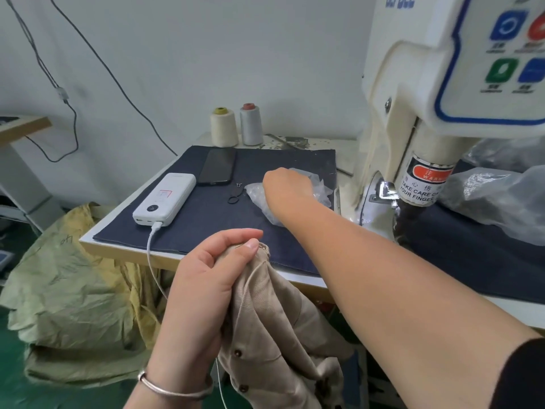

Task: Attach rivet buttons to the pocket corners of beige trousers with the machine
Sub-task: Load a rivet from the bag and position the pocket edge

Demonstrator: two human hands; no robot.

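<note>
Beige trousers (pixel 283 335), ribbed cloth with a pale cord and two dark round buttons low on the fabric, hang off the near edge of the tabletop (pixel 124 246), bunched up in the left hand (pixel 212 270). Its fingers (pixel 236 236) are curled round the top fold, thumb pressing the cloth near a gathered corner. A silver bangle (pixel 174 389) sits on that wrist.

Beyond those fingers, the right hand (pixel 284 184) reaches into a crumpled clear plastic bag (pixel 320 187) lying on the dark blue mat (pixel 206 222); its fingertips are buried in the plastic, so I can't tell how they lie, nor make out what the bag holds. Just left of that hand lie small black snips (pixel 235 194), then a dark phone (pixel 218 166) and a white power bank (pixel 165 202). To its right stands the cream machine (pixel 413 137).
</note>
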